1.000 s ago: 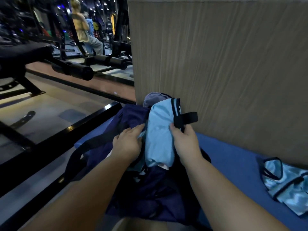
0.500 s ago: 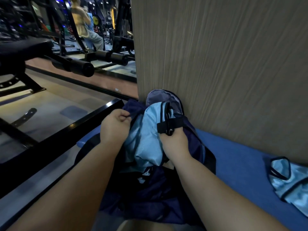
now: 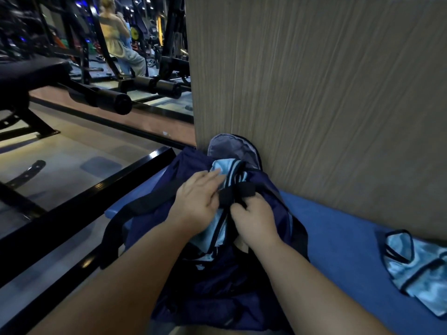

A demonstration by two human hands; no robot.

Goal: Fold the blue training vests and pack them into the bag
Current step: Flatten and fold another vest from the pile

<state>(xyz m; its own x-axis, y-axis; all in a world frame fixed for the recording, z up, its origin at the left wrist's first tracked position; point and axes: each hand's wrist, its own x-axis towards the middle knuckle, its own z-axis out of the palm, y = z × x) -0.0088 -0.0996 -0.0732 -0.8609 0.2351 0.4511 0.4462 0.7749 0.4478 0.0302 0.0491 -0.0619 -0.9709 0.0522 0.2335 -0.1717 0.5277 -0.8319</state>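
A navy bag [image 3: 273, 189] lies open on the blue mat [image 3: 338, 226] against the wooden panel. A folded light-blue vest [image 3: 223, 166] with dark trim sits mostly down inside its mouth. My left hand [image 3: 198, 201] lies flat on the vest, fingers straight, pressing it into the bag. My right hand [image 3: 256, 218] has its fingers curled round the bag's black handle strap [image 3: 238, 192] at the opening. Another light-blue vest [image 3: 420, 267] lies crumpled on the mat at the far right.
The wooden panel [image 3: 314, 93] rises right behind the bag. A black metal frame rail [image 3: 84, 201] runs along the mat's left edge. Gym benches and a padded roller [image 3: 113, 100] stand to the left; a person [image 3: 118, 44] sits far back.
The vest has gone from standing tall above the bag to lying low inside it. My left hand moved from the bag's rim onto the vest and flattened; my right hand dropped with the strap.
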